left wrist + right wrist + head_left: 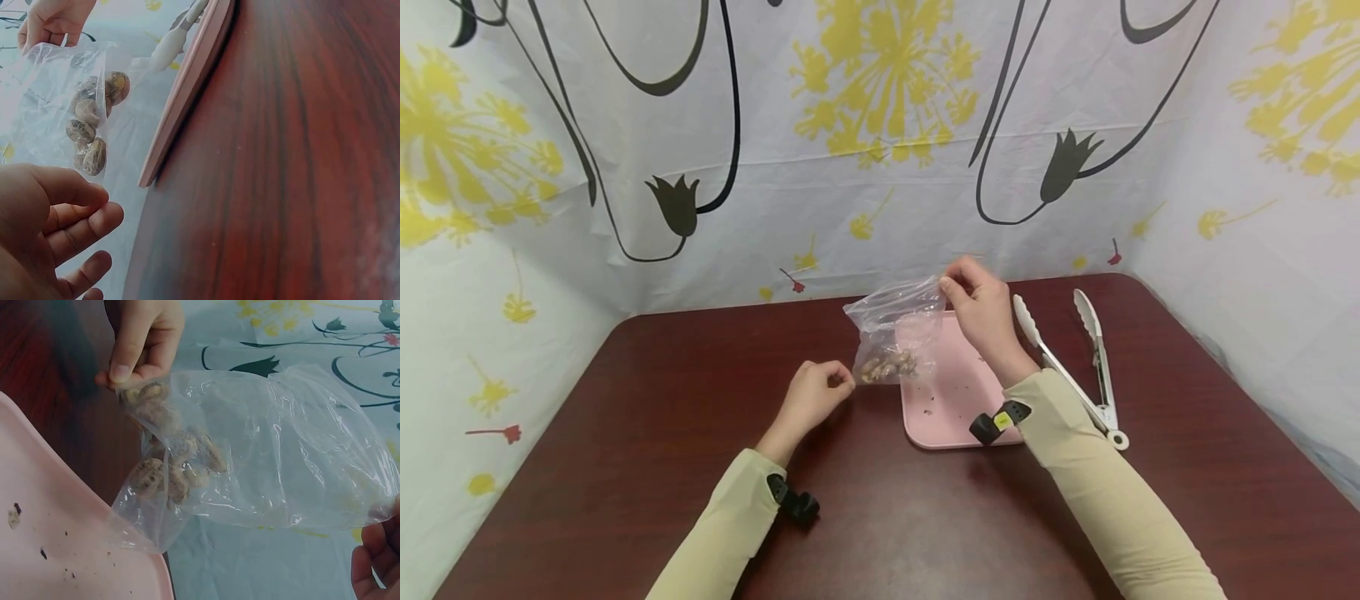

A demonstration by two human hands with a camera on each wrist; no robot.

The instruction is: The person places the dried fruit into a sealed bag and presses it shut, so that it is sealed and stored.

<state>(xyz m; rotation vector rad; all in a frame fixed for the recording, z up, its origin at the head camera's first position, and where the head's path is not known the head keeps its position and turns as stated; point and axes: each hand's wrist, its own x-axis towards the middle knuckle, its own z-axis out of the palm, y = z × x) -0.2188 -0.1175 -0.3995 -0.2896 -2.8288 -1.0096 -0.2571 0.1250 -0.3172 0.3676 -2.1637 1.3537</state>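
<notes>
A clear plastic zip bag (895, 321) hangs in the air at the left side of the pink tray (955, 392). Several brown, mottled lumps (169, 450) lie gathered in its lower part; their exact kind cannot be told. My right hand (981, 308) pinches the bag's upper right corner between thumb and fingers. At the lower left corner, my left hand (812, 396) pinches the plastic with thumb and forefinger, its other fingers loosely bent, as the right wrist view shows. Dark crumbs (44, 553) are scattered over the tray.
White-tipped metal tongs (1101, 367) lie spread apart to the right of the tray, partly behind my right forearm. All of this is on a dark red wooden table (647, 433). A patterned white cloth (752, 167) hangs around the table's back and sides.
</notes>
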